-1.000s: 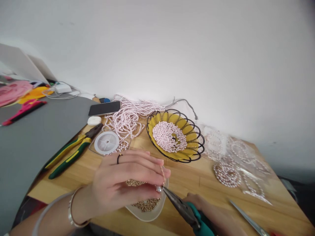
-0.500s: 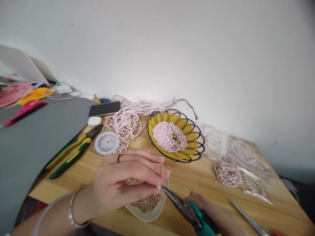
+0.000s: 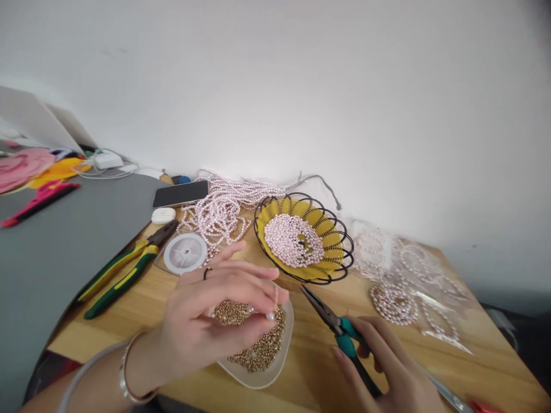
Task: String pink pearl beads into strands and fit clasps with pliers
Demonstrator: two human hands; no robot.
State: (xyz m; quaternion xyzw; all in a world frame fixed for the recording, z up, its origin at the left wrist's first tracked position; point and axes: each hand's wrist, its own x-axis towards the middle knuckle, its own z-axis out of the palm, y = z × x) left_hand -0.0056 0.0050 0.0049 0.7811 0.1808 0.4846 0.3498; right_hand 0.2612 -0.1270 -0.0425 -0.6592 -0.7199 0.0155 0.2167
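My left hand (image 3: pixel 219 310) pinches a short gold chain (image 3: pixel 276 297) with a small white pearl (image 3: pixel 270 316) at its lower end. It hovers over a white dish (image 3: pixel 282 358) of gold beads (image 3: pixel 258 357). To the right, my right hand (image 3: pixel 387 367) is wrapped round the teal handles of needle-nose pliers (image 3: pixel 331 324). The pliers' tips point up and left, apart from the pearl. A black and yellow wire basket (image 3: pixel 336 252) holding loose pale pink beads (image 3: pixel 288 238) stands just beyond both hands.
Green-yellow pliers (image 3: pixel 124 275), a thread spool (image 3: pixel 186 252), a phone (image 3: pixel 181 194), a white case (image 3: pixel 163 215) and pink bead strands (image 3: pixel 221 206) lie at the left and back. Bagged bead strings (image 3: pixel 408 258), a bead coil (image 3: pixel 392 303) and a metal blade (image 3: pixel 447 393) are at the right.
The needle-nose pliers have come away from the pearl, moving right and up. My right hand has come further into view. My left hand keeps its pinch, shifted slightly left.
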